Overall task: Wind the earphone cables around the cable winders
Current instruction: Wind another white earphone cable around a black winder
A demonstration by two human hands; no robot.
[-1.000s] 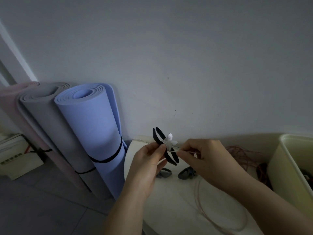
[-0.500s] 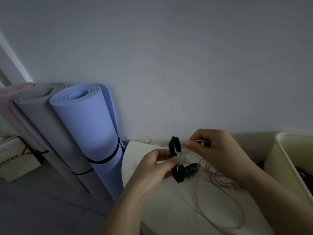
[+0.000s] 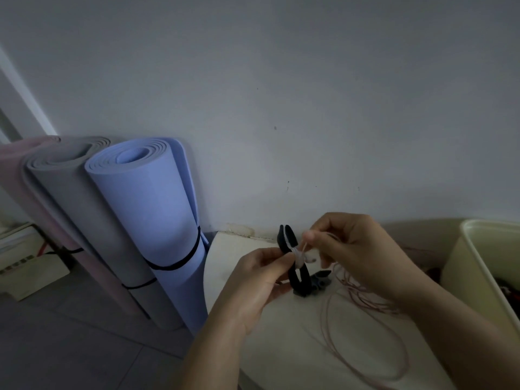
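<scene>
Black winder (image 3: pixel 286 238) pinched in left grip (image 3: pixel 253 280), cable (image 3: pixel 363 300) in right grip (image 3: pixel 360 257).

Dim, cool, bluish light all over; no clear source, and shadows are soft and faint; the wall (image 3: pixel 309 94) darkens toward the upper corners; the lilac mat (image 3: pixel 157 220) carries the brightest patch; wide-angle bending leans the left edge; the pale earphone cable (image 3: pixel 300 258) on the black cable winder (image 3: pixel 285 239) smears softly; fine detail is muddy.

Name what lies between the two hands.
In the head view, the black winder, gripped by the left hand, with pale cable round its middle; the right hand pinches that cable.
</scene>
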